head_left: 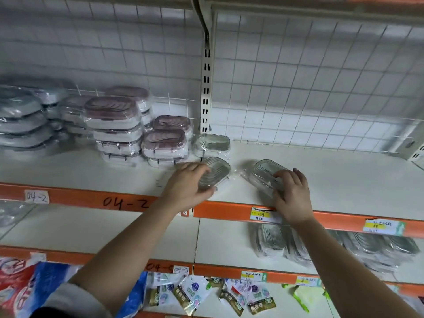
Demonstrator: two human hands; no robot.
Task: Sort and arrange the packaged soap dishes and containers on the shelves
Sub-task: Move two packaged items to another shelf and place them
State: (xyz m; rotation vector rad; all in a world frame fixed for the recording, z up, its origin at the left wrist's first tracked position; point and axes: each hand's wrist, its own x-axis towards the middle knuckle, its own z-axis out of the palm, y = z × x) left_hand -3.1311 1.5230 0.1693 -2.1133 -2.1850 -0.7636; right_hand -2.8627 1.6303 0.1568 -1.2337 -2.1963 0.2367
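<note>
Our left hand (188, 187) curls over the left dish (216, 168), thumb under its near rim. Our right hand (294, 193) clamps the right dish (263, 168) likewise. Both dishes sit near the front edge of the shelf (332, 177), about mid-span. We should slide them back, square with the third dish (213, 143), gripping the hard rims, not the slippery wrap. The dishes look pale green, ribbed, oval, bagged in loose clear film.

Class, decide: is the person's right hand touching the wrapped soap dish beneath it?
Touching. The head view shows the right hand on the soap dish, fingers curled over its near end.
</note>
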